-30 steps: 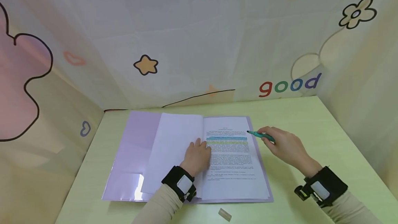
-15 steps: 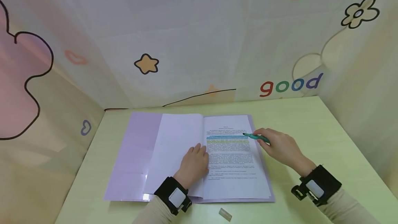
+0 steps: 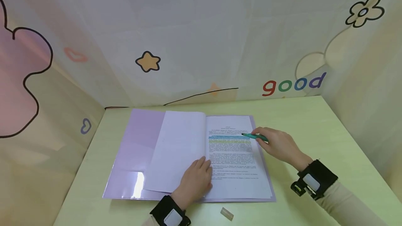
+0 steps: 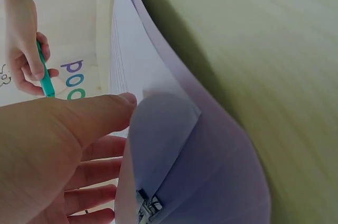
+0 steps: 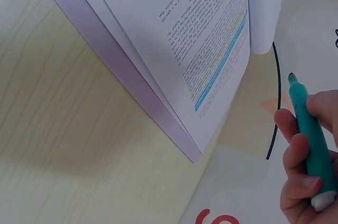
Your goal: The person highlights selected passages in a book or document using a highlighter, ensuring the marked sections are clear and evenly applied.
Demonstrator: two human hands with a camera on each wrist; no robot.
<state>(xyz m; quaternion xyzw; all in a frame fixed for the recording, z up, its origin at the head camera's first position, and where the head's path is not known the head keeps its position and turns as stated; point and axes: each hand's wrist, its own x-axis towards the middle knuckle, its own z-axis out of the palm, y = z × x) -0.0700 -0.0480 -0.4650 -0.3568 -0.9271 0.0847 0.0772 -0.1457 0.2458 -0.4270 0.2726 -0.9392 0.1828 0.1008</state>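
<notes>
A lilac folder (image 3: pixel 128 184) lies open on the table, with a blank white sheet (image 3: pixel 179 142) turned to the left. On its right side is a printed page (image 3: pixel 233 187) carrying a blue highlighted band (image 3: pixel 229 137) above a yellow-green one (image 3: pixel 229 141). My left hand (image 3: pixel 196 180) rests on the fold between the sheets, fingers extended. My right hand (image 3: pixel 282 145) pinches a teal marker (image 3: pixel 255 136), its dark tip over the upper lines of print, close to the blue band. The right wrist view shows fingers wrapped round the marker's barrel (image 5: pixel 312 145), white end down.
A small translucent block (image 3: pixel 226 214) lies on the table (image 3: pixel 314 121) below the folder's near edge. In the left wrist view a metal clip (image 4: pixel 149 206) shows inside the folder. A printed cloth backdrop (image 3: pixel 188 44) stands behind and beside the table.
My right hand has moved left with the marker, bringing its tip from the page's right margin in over the print. My left hand has slid down the fold towards the near edge.
</notes>
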